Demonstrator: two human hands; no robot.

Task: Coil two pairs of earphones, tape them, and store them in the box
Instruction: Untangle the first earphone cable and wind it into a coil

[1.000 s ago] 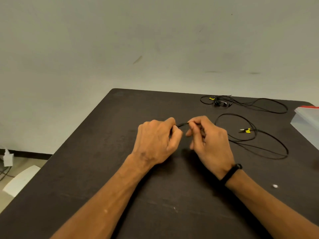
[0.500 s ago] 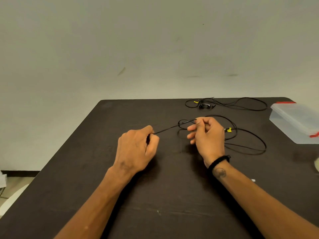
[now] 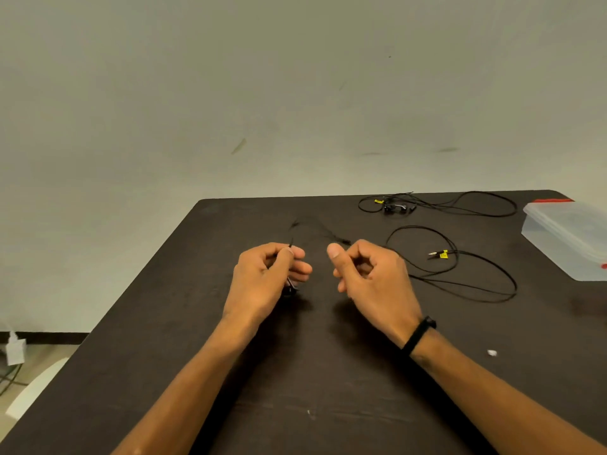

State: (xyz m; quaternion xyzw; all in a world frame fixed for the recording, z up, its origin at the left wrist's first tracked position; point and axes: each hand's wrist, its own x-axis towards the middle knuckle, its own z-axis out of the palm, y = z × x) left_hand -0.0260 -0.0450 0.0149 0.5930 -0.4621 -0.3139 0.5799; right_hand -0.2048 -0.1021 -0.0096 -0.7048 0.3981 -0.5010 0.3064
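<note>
Dark table (image 3: 295, 372), white scrap (image 3: 491, 353)

Your forearms are bare with no sleeves showing, your left hand (image 3: 266, 277) wears nothing, and a slim black band (image 3: 418, 335) circles the wrist behind your right hand (image 3: 371, 277).

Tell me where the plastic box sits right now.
In the head view, the plastic box sits at the table's far right edge, lid on, just right of the loose earphone cable and beyond the right hand.

light: dim, even | shadows: soft under hands (image 3: 269, 277) | blur: raised cable smeared | edges: wide-angle bending
</note>
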